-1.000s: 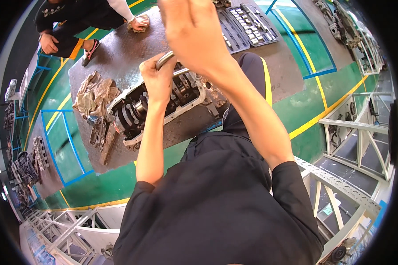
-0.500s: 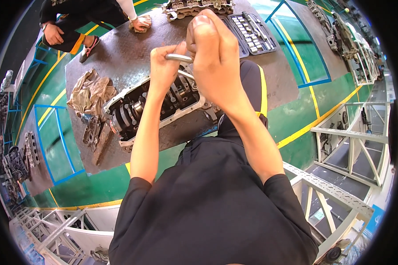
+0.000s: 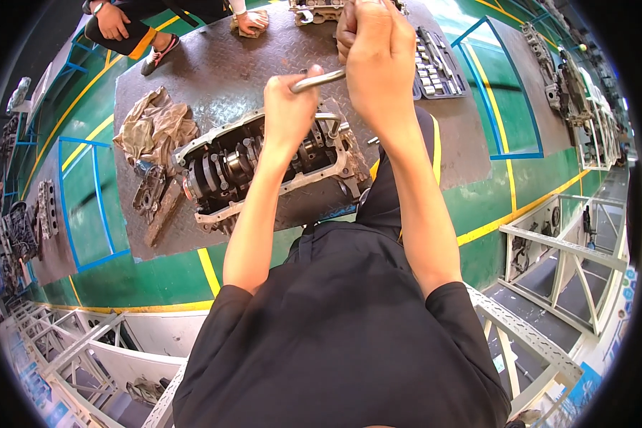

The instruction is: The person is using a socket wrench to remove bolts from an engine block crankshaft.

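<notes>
Nearest is the person's black shirt (image 3: 349, 321), with both forearms reaching forward past a dark trouser leg (image 3: 381, 189). The left hand (image 3: 290, 107) is curled tight on the left end of a metal bar (image 3: 319, 80); the right hand (image 3: 381, 57), at the upper edge of view, is closed in a fist around the bar's other end, and the bar runs slightly uphill between them. Below, the engine block (image 3: 310, 178) lies open side up and slantwise, its crankshaft (image 3: 234, 164) showing — the left forearm crosses in front of its near rim. A bent metal rod (image 3: 333, 127) stands over the block's right end; whether it joins the bar I cannot tell. To the block's left, just beside its end, are a piece of wood (image 3: 164, 214), dark metal parts (image 3: 150, 191) and a rumpled beige cloth (image 3: 157, 132). All this rests on a dark patterned plate (image 3: 221, 64), whose near edge runs just below the block, while a broad strip of plate separates the block from a co-worker's hand (image 3: 251, 23) pressed on a rag. A socket case (image 3: 439, 71) sits beyond the right hand — well apart from the block. Around the plate spreads a green floor (image 3: 471, 203) marked with yellow lines and blue outlines, with pale metal frames (image 3: 556, 246) standing at the right.
</notes>
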A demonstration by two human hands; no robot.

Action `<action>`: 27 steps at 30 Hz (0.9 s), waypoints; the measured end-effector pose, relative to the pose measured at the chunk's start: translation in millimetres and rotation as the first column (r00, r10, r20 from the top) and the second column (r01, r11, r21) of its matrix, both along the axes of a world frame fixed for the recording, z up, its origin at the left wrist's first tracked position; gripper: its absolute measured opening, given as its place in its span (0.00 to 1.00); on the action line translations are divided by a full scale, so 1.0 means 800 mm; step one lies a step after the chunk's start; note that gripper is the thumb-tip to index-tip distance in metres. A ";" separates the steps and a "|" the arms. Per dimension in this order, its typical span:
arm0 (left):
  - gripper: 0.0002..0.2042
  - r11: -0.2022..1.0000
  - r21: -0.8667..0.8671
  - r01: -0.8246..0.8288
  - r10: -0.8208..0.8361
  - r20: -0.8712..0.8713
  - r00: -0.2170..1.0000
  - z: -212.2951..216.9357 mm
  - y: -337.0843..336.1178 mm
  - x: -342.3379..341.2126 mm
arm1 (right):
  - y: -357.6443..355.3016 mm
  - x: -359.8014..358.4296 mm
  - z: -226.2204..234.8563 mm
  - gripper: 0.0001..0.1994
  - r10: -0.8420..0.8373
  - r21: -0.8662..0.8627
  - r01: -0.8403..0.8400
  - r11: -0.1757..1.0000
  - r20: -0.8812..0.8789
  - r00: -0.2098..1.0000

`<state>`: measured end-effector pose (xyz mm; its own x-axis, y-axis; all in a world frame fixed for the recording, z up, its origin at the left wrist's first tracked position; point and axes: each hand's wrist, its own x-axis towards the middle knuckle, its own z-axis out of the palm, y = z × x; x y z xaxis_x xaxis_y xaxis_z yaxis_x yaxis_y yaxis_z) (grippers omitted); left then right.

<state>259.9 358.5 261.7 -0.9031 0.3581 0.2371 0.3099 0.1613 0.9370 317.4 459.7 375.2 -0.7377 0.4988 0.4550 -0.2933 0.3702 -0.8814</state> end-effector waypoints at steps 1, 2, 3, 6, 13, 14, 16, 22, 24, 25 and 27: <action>0.23 1.000 -0.029 -0.006 0.005 -0.018 1.000 0.005 -0.001 0.009 | 0.000 -0.001 0.001 0.16 -0.021 -0.008 0.020 1.000 -0.027 0.999; 0.23 0.999 -0.034 -0.009 0.009 -0.007 1.000 0.011 -0.005 0.016 | 0.001 0.002 0.005 0.16 -0.017 -0.009 0.016 1.000 -0.025 1.000; 0.23 1.000 -0.012 -0.027 0.027 0.024 0.999 0.013 -0.008 0.019 | 0.007 0.009 0.010 0.16 0.141 -0.075 -0.139 0.987 0.020 0.990; 0.23 0.994 0.075 -0.077 0.069 0.113 0.991 -0.001 -0.024 0.017 | -0.031 -0.010 0.002 0.13 0.063 -0.295 -0.103 0.950 -0.141 0.988; 0.21 0.753 0.597 -0.276 0.065 0.351 0.934 -0.048 -0.088 0.063 | 0.103 -0.029 -0.273 0.15 0.152 0.440 -0.392 0.808 0.487 0.860; 0.20 0.711 0.651 -0.264 0.061 0.317 0.946 -0.064 -0.097 0.069 | 0.097 -0.030 -0.304 0.15 0.116 0.513 -0.424 0.746 0.528 0.842; 0.23 0.718 0.633 -0.291 0.105 0.314 0.944 -0.069 -0.104 0.084 | 0.072 -0.027 -0.316 0.15 0.129 0.445 -0.558 0.701 0.690 0.712; 0.23 0.658 0.698 -0.282 0.104 0.286 0.952 -0.085 -0.114 0.106 | 0.065 -0.041 -0.346 0.12 0.148 0.607 -0.492 0.624 0.526 0.837; 0.23 0.651 0.705 -0.280 0.111 0.277 0.955 -0.088 -0.117 0.105 | 0.059 -0.046 -0.338 0.12 0.147 0.653 -0.493 0.574 0.511 0.847; 0.22 0.656 0.701 -0.278 0.108 0.278 0.955 -0.091 -0.119 0.106 | 0.060 -0.042 -0.333 0.11 0.155 0.664 -0.492 0.563 0.500 0.852; 0.22 0.657 0.700 -0.281 0.084 0.303 0.949 -0.094 -0.117 0.104 | 0.068 -0.041 -0.326 0.11 0.168 0.665 -0.468 0.582 0.464 0.870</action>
